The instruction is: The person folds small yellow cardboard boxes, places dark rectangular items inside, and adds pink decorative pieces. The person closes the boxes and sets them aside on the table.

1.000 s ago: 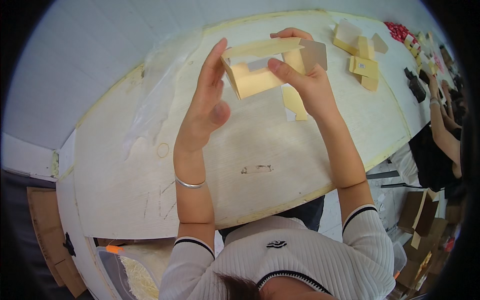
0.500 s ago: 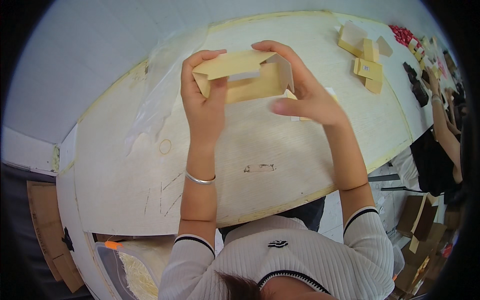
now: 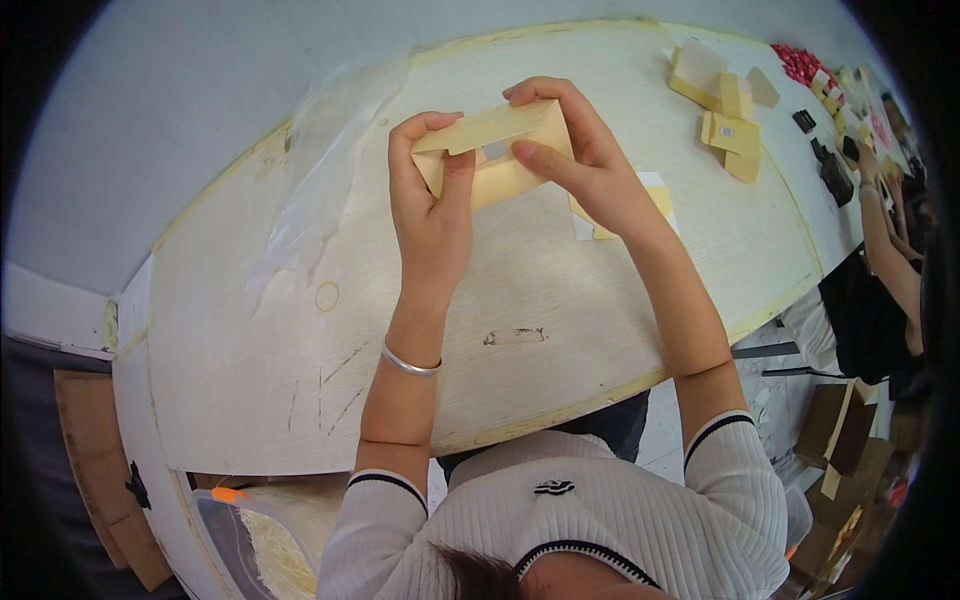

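A pale yellow folding carton [image 3: 502,183] is held up over the table between both hands. My left hand [image 3: 432,180] grips its left end, fingers behind and thumb at the front opening. Around the right end is my right hand [image 3: 585,150], closed, its thumb pressing at the front edge near a flap. The lid panel slopes over the top, and a strip of the opening shows beneath it. Under my right wrist, partly hidden, lies a white and yellow flat piece [image 3: 655,197] on the table.
Yellow cartons [image 3: 735,132] lie at the far right, near dark objects [image 3: 835,175] and red packets [image 3: 795,62]. Clear plastic film [image 3: 325,170] lies left, near a rubber band [image 3: 327,296]. A bin [image 3: 225,525] holds pale shreds. Another person's arm [image 3: 880,220] is at right.
My right thumb has moved up onto the carton's front edge, and the right end flap has folded inward. The carton has tilted, its right side higher. My left hand has shifted slightly right.
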Available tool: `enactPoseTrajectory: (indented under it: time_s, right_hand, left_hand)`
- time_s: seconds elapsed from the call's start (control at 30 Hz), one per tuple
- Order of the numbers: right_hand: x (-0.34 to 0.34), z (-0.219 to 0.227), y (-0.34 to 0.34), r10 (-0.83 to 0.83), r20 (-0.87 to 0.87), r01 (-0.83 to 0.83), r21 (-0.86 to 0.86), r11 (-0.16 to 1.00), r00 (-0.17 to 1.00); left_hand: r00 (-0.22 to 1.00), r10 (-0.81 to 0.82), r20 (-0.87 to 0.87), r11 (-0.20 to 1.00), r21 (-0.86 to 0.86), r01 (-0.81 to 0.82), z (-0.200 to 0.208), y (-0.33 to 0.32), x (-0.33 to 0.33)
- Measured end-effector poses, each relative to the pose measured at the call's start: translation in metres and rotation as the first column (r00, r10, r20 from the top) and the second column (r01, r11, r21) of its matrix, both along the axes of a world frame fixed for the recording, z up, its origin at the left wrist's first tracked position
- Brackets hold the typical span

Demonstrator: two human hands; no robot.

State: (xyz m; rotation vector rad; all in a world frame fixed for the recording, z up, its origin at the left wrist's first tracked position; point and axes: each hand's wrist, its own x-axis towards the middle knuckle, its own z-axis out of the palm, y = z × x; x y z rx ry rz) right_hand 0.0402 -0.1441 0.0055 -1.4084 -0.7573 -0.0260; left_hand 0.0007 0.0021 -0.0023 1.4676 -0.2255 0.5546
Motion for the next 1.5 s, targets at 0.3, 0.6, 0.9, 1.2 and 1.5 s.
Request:
enactPoseTrajectory:
  time_s: [0.3, 0.6, 0.9, 1.2, 1.5]
  right_hand:
    - [0.002, -0.006, 0.004, -0.128, 0.116, 0.121, 0.066, 0.991, 0.985]
    - [-0.006, 0.000, -0.002, -0.069, 0.104, 0.074, -0.039, 0.997, 0.992]
    - [-0.003, 0.009, -0.014, -0.028, 0.146, 0.058, -0.206, 0.977, 0.989]
    - [0.002, -0.005, -0.001, -0.240, 0.261, 0.278, -0.117, 0.954, 0.935]
    - [0.010, 0.012, -0.028, 0.221, 0.020, -0.219, -0.075, 0.973, 0.975]
  left_hand:
    - [0.971, -0.237, 0.039, 0.971, 0.052, 0.235, 0.005, 0.024, 0.001]
    - [0.989, -0.129, -0.075, 0.971, 0.193, 0.141, 0.018, 0.016, -0.008]
    - [1.000, -0.022, -0.012, 0.954, 0.298, 0.024, 0.012, 0.017, -0.001]
    - [0.997, -0.071, 0.007, 0.960, 0.271, 0.067, 0.002, 0.015, 0.006]
    - [0.923, -0.348, -0.165, 0.937, -0.028, 0.348, 0.019, 0.032, -0.004]
